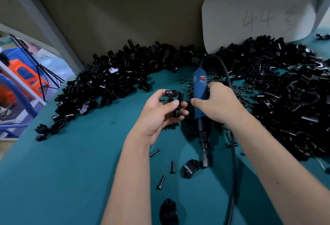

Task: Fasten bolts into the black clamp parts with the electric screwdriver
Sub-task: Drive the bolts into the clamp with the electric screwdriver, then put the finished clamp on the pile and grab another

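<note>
Clamp part (pixel 174 100) is pinched between the curled fingers of the left hand (pixel 160 111), raised off the green bench (pixel 71 162) to present its bolt holes. Right hand (pixel 217 104) wraps the blue screwdriver (pixel 200 98), bit pointing down near loose bolts (pixel 161 182). Heaps of black parts (pixel 110 80) ring the bench below a beige wall (pixel 125 14).

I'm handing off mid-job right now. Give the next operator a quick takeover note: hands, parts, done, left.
Left hand holds a black clamp part above the green table.
Right hand grips the blue electric screwdriver, bit down near a loose clamp half.
Three loose bolts lie in front; another clamp piece nearer you.
Done: cannot tell which pieces are fastened.
Left: large piles of clamp parts on both sides.
</note>
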`<state>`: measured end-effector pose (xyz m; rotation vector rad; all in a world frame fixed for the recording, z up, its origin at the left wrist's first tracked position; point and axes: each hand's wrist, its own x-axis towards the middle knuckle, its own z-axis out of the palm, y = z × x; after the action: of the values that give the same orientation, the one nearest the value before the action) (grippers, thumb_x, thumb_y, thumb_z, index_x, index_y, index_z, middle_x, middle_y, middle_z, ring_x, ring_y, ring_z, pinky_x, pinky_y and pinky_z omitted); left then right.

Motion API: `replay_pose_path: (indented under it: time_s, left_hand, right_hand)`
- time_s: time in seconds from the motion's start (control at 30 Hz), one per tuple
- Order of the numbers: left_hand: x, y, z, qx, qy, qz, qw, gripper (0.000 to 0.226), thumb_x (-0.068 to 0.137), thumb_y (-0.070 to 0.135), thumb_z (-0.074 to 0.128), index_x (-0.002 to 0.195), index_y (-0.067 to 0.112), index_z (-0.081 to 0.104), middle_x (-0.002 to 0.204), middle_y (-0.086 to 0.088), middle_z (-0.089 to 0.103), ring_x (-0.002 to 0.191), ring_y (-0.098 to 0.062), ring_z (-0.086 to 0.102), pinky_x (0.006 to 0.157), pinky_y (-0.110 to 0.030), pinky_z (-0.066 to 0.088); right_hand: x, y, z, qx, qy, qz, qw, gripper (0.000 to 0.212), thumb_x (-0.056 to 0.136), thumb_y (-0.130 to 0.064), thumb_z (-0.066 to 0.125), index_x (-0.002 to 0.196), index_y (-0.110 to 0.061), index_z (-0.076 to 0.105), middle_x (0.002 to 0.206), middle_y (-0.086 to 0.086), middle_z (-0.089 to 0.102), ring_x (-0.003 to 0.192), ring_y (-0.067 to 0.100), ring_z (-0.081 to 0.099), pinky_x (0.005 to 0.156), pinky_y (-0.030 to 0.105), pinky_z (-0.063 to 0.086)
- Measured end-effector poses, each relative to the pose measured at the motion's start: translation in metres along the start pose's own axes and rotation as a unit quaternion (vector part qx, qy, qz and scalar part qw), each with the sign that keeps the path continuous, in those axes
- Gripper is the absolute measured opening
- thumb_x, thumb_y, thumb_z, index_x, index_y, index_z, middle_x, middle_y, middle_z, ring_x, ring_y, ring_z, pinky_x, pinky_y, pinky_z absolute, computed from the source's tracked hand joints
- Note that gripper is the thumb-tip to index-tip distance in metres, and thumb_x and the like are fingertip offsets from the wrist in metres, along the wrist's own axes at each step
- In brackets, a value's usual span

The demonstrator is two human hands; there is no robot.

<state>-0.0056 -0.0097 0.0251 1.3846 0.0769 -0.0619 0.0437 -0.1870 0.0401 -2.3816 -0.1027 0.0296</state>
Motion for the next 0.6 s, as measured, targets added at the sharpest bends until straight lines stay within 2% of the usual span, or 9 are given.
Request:
replay_pose_path:
  time_s: [0.07, 0.13, 0.2, 0.27, 0.33, 0.37, 0.47, 0.53, 0.6]
  left_hand:
    - [0.003, 0.001, 0.011, 0.034, 0.031, 0.052, 0.998, 0.013, 0.102, 0.001, 0.06, 0.11, 0.01, 0.057, 0.096, -0.015, 0.078, 0.077, -0.025, 0.073, 0.067, -0.031, 0.059]
    - [0.006, 0.002, 0.023, 0.056, 0.056, 0.115, 0.99, 0.016, 0.1, 0.001, 0.063, 0.105, 0.015, 0.06, 0.093, -0.01, 0.079, 0.076, -0.025, 0.074, 0.068, -0.034, 0.06]
    - [0.008, 0.004, 0.036, 0.123, 0.104, 0.189, 0.969, 0.027, 0.093, 0.006, 0.071, 0.098, 0.032, 0.065, 0.095, -0.004, 0.076, 0.079, -0.025, 0.072, 0.071, -0.041, 0.061]
    - [0.01, 0.006, 0.053, 0.222, 0.154, 0.252, 0.929, 0.035, 0.082, 0.011, 0.073, 0.09, 0.045, 0.066, 0.097, 0.0, 0.07, 0.085, -0.02, 0.069, 0.078, -0.043, 0.061]
    - [0.009, 0.005, 0.076, 0.271, 0.161, 0.283, 0.906, 0.034, 0.078, 0.008, 0.073, 0.094, 0.038, 0.07, 0.099, -0.001, 0.069, 0.09, -0.014, 0.068, 0.082, -0.035, 0.06]
    - [0.009, 0.003, 0.088, 0.267, 0.159, 0.286, 0.907, 0.031, 0.078, 0.005, 0.076, 0.096, 0.031, 0.072, 0.099, -0.001, 0.07, 0.089, -0.013, 0.068, 0.081, -0.033, 0.06]
    - [0.008, 0.005, 0.132, 0.227, 0.121, 0.281, 0.925, 0.025, 0.081, 0.01, 0.081, 0.094, 0.03, 0.07, 0.089, 0.009, 0.073, 0.08, -0.008, 0.07, 0.073, -0.026, 0.058]
    - [0.008, 0.007, 0.163, 0.241, 0.069, 0.283, 0.926, 0.02, 0.082, 0.018, 0.081, 0.095, 0.03, 0.07, 0.083, 0.015, 0.072, 0.079, -0.001, 0.068, 0.069, -0.02, 0.055]
    - [0.008, 0.009, 0.196, 0.275, 0.007, 0.283, 0.919, 0.017, 0.084, 0.027, 0.079, 0.098, 0.028, 0.07, 0.085, 0.016, 0.072, 0.084, 0.001, 0.067, 0.074, -0.022, 0.055]
  right_hand:
    - [0.0, -0.007, -0.01, -0.034, 0.052, -0.066, 0.996, 0.035, 0.095, -0.034, 0.072, 0.12, -0.009, 0.067, 0.105, 0.005, 0.065, 0.094, 0.026, 0.063, 0.076, 0.032, 0.049]
    - [-0.002, -0.015, -0.022, -0.009, 0.085, -0.131, 0.988, 0.034, 0.097, -0.039, 0.067, 0.126, -0.02, 0.069, 0.107, -0.001, 0.065, 0.098, 0.02, 0.063, 0.088, 0.03, 0.05]
    - [-0.006, -0.021, -0.032, 0.066, 0.02, -0.151, 0.986, 0.032, 0.095, -0.048, 0.068, 0.121, -0.03, 0.071, 0.099, -0.007, 0.07, 0.091, 0.013, 0.067, 0.089, 0.034, 0.057]
    - [-0.009, -0.017, -0.044, 0.104, -0.021, -0.151, 0.983, 0.03, 0.092, -0.046, 0.074, 0.117, -0.029, 0.074, 0.094, -0.004, 0.072, 0.09, 0.016, 0.07, 0.088, 0.042, 0.059]
    - [-0.012, -0.006, -0.061, 0.115, -0.002, -0.161, 0.98, 0.025, 0.09, -0.035, 0.08, 0.11, -0.021, 0.076, 0.096, 0.003, 0.074, 0.092, 0.022, 0.072, 0.091, 0.047, 0.058]
    - [-0.014, -0.001, -0.071, 0.121, 0.006, -0.157, 0.98, 0.022, 0.089, -0.031, 0.081, 0.107, -0.019, 0.077, 0.096, 0.005, 0.075, 0.093, 0.023, 0.072, 0.092, 0.047, 0.058]
    - [-0.022, 0.021, -0.112, 0.07, 0.034, -0.13, 0.988, 0.019, 0.086, -0.033, 0.083, 0.1, -0.022, 0.078, 0.089, 0.0, 0.075, 0.085, 0.016, 0.072, 0.084, 0.039, 0.059]
    - [-0.03, 0.037, -0.143, -0.009, 0.079, -0.1, 0.992, 0.024, 0.081, -0.044, 0.084, 0.095, -0.026, 0.077, 0.081, -0.006, 0.072, 0.076, 0.008, 0.066, 0.066, 0.023, 0.05]
    - [-0.037, 0.054, -0.177, -0.064, 0.134, -0.055, 0.987, 0.026, 0.075, -0.047, 0.086, 0.091, -0.029, 0.075, 0.077, -0.009, 0.067, 0.074, 0.006, 0.064, 0.056, 0.018, 0.04]
